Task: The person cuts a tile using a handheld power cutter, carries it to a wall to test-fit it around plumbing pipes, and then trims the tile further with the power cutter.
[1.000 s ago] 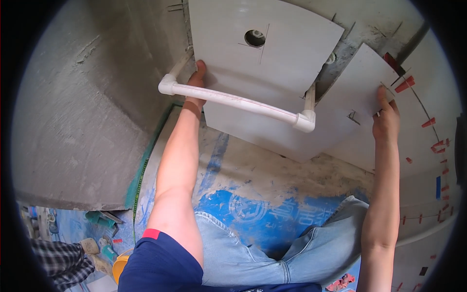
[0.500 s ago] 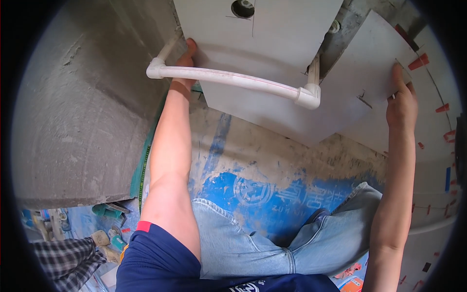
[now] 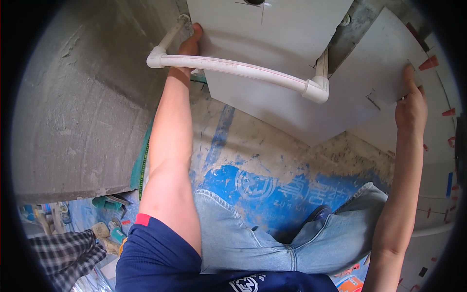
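A large pale wall tile [image 3: 272,107] stands against rough cement, with part of a round hole and pencil lines near the top of the view. My left hand [image 3: 188,47] grips its left edge, the other fingers mostly hidden behind it. On the far right my right hand [image 3: 411,108] holds the edge of the tile's right-hand part, fingers bent round it. A dark slot separates that part from the middle; whether they are one piece I cannot tell. A white plastic pipe loop [image 3: 238,69] with two elbows juts out in front of the tile, crossing before my left wrist.
A bare cement wall [image 3: 87,107] rises on the left. Tiles with red wedges [image 3: 429,63] in their joints cover the right wall. Blue paint [image 3: 262,187] marks the surface between my knees. At lower left, a checked cloth [image 3: 68,255] lies near a green tool [image 3: 108,203].
The tile and pipe sit slightly higher and further right in view. My left hand has shifted up, my right hand rightward; both keep hold of the tile edges.
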A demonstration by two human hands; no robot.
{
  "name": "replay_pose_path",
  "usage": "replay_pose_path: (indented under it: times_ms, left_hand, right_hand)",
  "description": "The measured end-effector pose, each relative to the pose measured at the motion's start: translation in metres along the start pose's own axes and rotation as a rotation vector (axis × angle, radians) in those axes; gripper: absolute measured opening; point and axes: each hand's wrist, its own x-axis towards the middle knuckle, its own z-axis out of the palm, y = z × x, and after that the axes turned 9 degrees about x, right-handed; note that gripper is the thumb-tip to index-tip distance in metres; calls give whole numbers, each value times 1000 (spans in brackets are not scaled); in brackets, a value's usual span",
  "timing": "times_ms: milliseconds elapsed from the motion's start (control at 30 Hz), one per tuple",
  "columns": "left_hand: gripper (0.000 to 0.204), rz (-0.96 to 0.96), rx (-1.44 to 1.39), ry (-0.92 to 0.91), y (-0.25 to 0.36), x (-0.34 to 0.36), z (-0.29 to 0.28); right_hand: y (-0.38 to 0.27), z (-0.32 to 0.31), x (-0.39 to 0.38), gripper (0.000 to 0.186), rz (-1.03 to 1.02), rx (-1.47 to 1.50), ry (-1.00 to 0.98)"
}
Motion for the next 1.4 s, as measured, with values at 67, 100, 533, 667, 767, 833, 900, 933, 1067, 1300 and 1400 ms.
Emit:
replay_pose_path:
  times_ms: [67,100,533,667,767,833,900,933,1067,1300,1400]
  left_hand:
    - [84,-4,35,-16,10,-21,12]
    - [87,4,76,-23,13,-28,13]
    - [65,68,217,24,34,-44,18]
    - [57,196,230,100,12,-19,-9]
    - [39,396,752,510,-13,-23,-73]
    - [32,588,772,715,-39,-56,-53]
    - [33,458,875,719,-40,-83,-73]
    - [32,410,860,743,-48,-92,-75]
    - [41,413,837,708,-82,-110,-67]
    - [49,479,768,660,-78,-91,-16]
    - [49,533,807,654,-88,-87,-20]
  right_hand:
    - [5,-5,7,73,-46,14,-38]
    - [6,-8,10,73,-41,15,-36]
    - [10,-4,15,44,-24,26,-127]
    - [21,-37,41,40,-57,-60,-269]
    - [14,-41,26,49,6,-164,-336]
    - [-21,-50,5,54,-66,-355,-242]
    - [-39,-65,-19,55,-153,-503,-195]
    - [-43,-74,-30,54,-139,-510,-157]
    - [-35,-92,-91,39,169,-511,-482]
    - [-40,-56,-131,39,730,-836,-941]
    - [-40,-51,-131,38,707,-891,-1018]
